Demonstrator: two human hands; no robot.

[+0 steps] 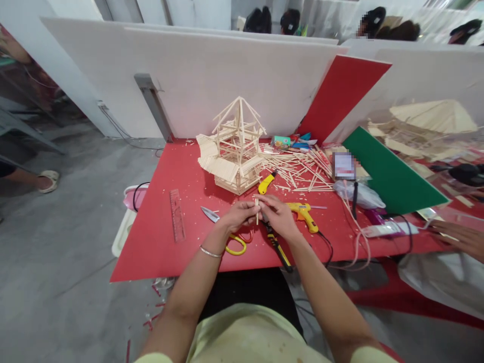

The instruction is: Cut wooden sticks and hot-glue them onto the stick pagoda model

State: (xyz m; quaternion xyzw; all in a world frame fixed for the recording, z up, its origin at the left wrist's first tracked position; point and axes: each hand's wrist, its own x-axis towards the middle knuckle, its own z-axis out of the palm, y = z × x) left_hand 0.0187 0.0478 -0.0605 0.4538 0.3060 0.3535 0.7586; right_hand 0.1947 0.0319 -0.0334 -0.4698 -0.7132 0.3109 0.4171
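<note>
Short pale wooden sticks stand upright between my two hands, above the red tabletop. My left hand pinches them from one side, fingers closed. From the other side my right hand closes on them too, its fingertips partly hidden. Just beyond is a pagoda-like stick model with slatted roof pieces. Scissors with yellow and red handles lie beneath my left hand. Under my right hand lie black-and-yellow pliers. A yellow utility knife and a yellow glue gun are close by.
A clear ruler lies at left on the red table. Loose sticks are heaped behind, at right. A green board leans there, near another stick model. Another person's hand is at far right. White panels stand behind.
</note>
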